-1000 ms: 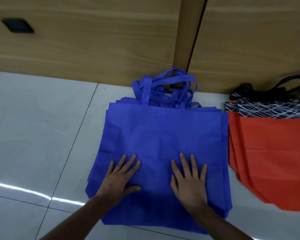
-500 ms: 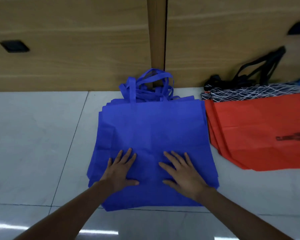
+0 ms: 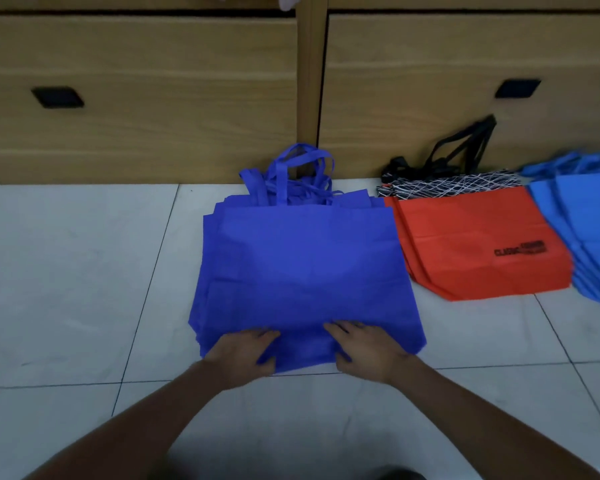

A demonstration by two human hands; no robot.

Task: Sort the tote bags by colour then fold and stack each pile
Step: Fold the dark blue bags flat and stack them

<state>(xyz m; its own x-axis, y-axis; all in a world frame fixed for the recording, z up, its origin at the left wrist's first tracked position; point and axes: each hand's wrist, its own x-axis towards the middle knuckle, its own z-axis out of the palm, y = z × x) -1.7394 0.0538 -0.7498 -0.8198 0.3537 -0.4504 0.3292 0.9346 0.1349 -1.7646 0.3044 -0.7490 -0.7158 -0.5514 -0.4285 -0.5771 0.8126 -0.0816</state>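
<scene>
- so the royal-blue pile [image 3: 302, 271] sits flat on the tiled floor [image 3: 66, 271], right in the middle; its handles [image 3: 291, 174] are bunched up against the wooden drawers [image 3: 153, 98]
- the left hand [image 3: 243, 351] and right hand [image 3: 368, 351] are both at the near edge of that pile, a little apart; fingers curled over the top of the fabric, thumbs tucked at the hem; looks to me like each hand is pinching the bottom edge, though I can't tell how many layers they've got
- just to the right there's an orange-red pile [image 3: 478, 244] with some black print on it; a black-and-white patterned bag [image 3: 447, 183] pokes out behind it with black straps; further right a light-blue pile [image 3: 589, 230] runs off the edge of view
- progress-wise, I'd say the sorting is basically done; every colour has its own heap
- the folding, not so much; every pile I can see is lying full size and unfolded; my guess is the royal-blue one is about to get its first fold, bottom edge up toward the handles; then the other three need doing
</scene>
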